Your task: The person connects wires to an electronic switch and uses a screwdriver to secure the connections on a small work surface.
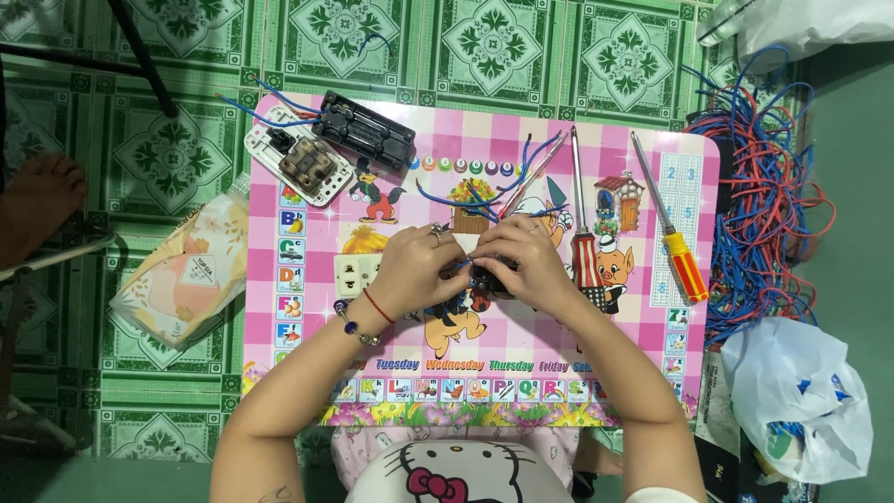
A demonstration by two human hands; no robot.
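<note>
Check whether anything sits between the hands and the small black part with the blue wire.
Nothing visible does. Both the left hand and the right hand already close on the black part over the pink table. The screwdrivers lie to the right, the switch plate at the far left, both apart from the hands.

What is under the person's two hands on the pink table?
Between the left hand and right hand shows a small dark part with blue wires running up from it. The pink table lies beneath. The hands cover most of the part, so its shape cannot be told.
</note>
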